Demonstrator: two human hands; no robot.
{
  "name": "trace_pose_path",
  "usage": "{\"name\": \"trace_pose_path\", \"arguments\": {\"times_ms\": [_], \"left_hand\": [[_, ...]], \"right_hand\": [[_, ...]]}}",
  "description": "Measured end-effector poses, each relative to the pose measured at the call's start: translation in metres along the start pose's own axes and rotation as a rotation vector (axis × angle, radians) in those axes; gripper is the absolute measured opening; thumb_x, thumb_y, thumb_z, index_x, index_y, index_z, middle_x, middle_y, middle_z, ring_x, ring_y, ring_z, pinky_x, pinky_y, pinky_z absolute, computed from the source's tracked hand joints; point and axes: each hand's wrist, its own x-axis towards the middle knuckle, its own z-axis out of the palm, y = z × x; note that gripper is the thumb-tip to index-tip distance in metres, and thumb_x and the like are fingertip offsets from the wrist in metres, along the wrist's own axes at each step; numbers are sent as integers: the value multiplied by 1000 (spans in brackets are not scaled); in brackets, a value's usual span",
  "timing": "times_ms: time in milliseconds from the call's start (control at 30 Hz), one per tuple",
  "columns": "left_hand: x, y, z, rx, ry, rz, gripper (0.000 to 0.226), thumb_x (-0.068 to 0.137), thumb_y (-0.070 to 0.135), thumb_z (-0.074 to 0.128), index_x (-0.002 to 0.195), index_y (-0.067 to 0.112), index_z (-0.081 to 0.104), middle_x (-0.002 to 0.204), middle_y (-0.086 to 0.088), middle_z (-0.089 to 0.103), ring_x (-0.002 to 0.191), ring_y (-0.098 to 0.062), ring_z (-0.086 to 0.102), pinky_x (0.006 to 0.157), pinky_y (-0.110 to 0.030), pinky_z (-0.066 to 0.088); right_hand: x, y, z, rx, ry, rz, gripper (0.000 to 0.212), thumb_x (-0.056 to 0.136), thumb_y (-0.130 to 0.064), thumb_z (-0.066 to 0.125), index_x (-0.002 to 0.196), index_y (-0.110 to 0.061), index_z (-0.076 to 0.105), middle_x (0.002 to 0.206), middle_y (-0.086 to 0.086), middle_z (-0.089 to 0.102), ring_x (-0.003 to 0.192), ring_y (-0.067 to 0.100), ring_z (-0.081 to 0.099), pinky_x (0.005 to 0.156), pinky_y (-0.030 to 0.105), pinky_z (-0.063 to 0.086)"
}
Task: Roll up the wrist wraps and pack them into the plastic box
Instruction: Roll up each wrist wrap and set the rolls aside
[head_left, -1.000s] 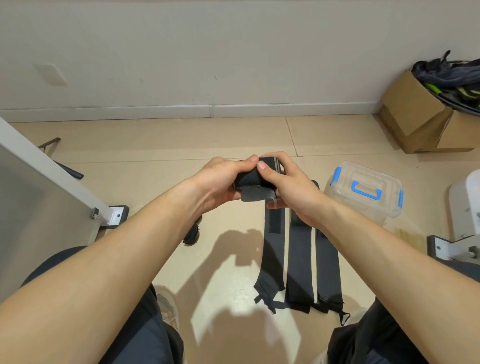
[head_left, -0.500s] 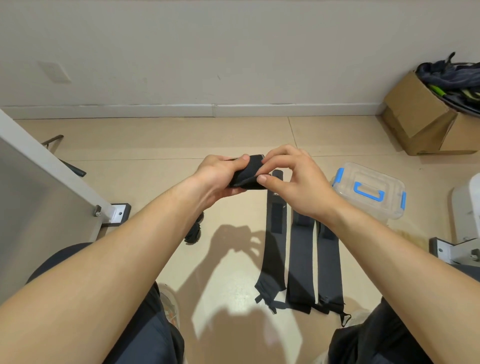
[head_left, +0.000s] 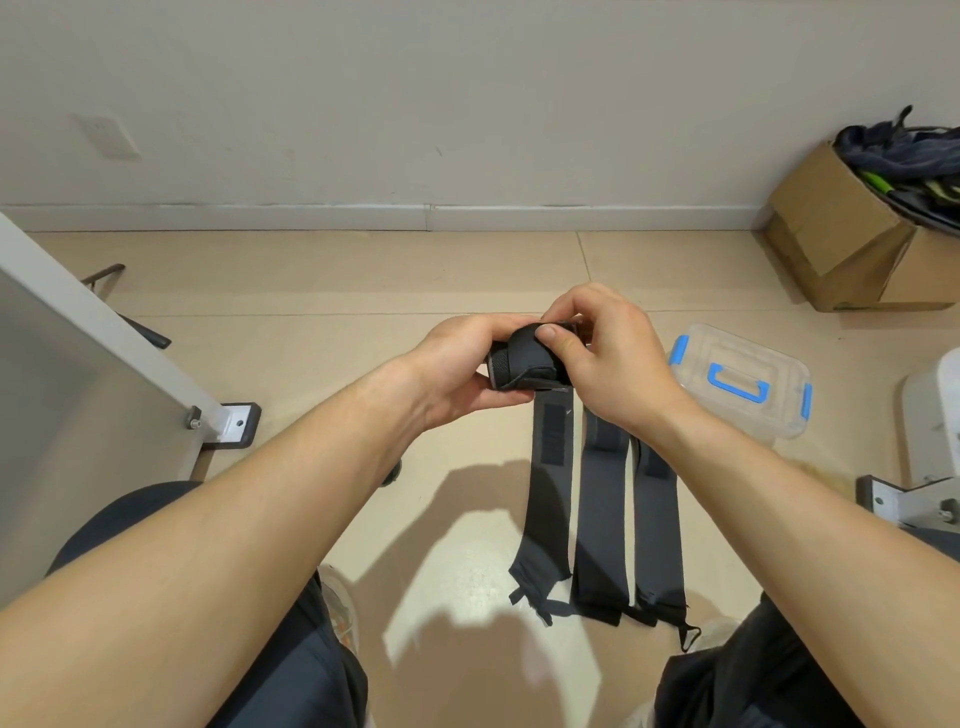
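Above floor centre: rolled wrist wrap (head_left: 521, 362), gripped by left hand (head_left: 453, 370), pinched on top by right hand (head_left: 613, 364). Below, laid flat side by side: three unrolled wraps (head_left: 602, 519). Just right: plastic box (head_left: 748, 358), lidded.

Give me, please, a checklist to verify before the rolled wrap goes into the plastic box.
1. Rolled wrap firmly held: ok. The left hand grips it and the right hand pinches its top.
2. Loose end of the roll fastened: cannot tell, the right hand covers it.
3. Plastic box open: not ok, its lid is on.
4. Box in sight and near: ok, it stands on the floor just right of the right hand.
5. All wraps rolled: not ok, three flat wraps lie on the floor.
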Motion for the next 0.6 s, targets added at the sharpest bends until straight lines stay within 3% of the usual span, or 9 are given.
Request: {"name": "trace_pose_path", "arguments": {"times_ms": [67,167,233,300,600], "left_hand": [[0,0,1,-24,33,-12,28,101,34,56,94,20,78,90,-3,73,89,-25,74,74,-38,61],[0,-2,1,46,-16,40,44,95,61,57,93,23,79,83,4,77,88,-17,76,76,-36,61],[0,-6,1,101,-49,106,33,96,49,63,106,21,76,96,3,76,94,-15,74,74,-31,59],[2,-11,1,118,-45,152,21,97,31,67,114,20,74,106,0,73,97,-16,72,71,-28,58],[5,-14,5,154,-25,188,17,99,14,63,106,23,75,103,2,72,95,-16,68,72,-31,58]], "right_hand": [[1,0,2,-7,36,28,10,95,-19,68,87,-22,64,96,-3,65,90,18,64,80,35,51],[0,-3,3,1,86,44,12,95,-19,70,85,-22,62,91,-7,64,86,13,64,71,19,45],[-1,-4,1,39,101,85,13,94,-18,70,85,-22,62,88,-11,65,85,7,64,68,14,43],[-1,-3,1,93,100,138,11,93,-18,71,85,-21,64,89,-11,69,87,7,66,69,18,47],[-4,4,2,312,75,253,14,87,-17,75,82,-24,64,75,-16,61,75,9,57,76,38,52]]}}
